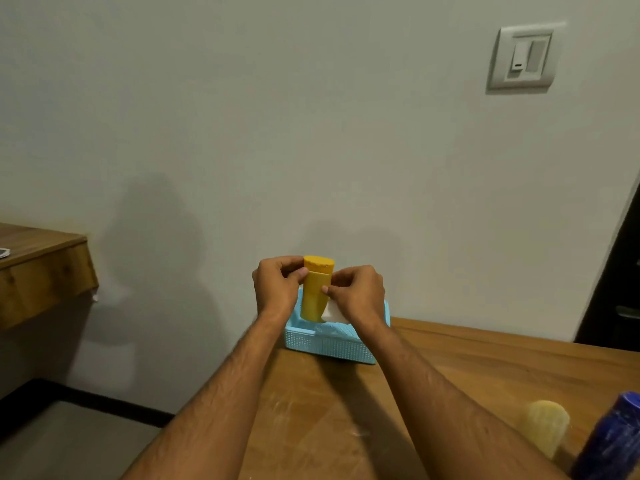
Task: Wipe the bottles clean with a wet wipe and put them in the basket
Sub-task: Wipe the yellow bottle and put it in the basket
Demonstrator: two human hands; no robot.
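Note:
An orange-yellow bottle (pixel 316 292) stands upright in the air above the light blue basket (pixel 329 344). My left hand (pixel 277 289) grips the bottle near its cap from the left. My right hand (pixel 356 292) pinches a white wet wipe (pixel 335 312) against the bottle's right side. The wipe hangs below my right palm, partly hidden. A pale yellow bottle (pixel 545 426) and a dark blue bottle (pixel 613 441) stand at the table's near right.
The basket sits at the far left corner of the wooden table (pixel 450 368), close to the wall. A second wooden table (pixel 38 268) is at the left, with floor between. A wall switch (pixel 524 58) is high on the right.

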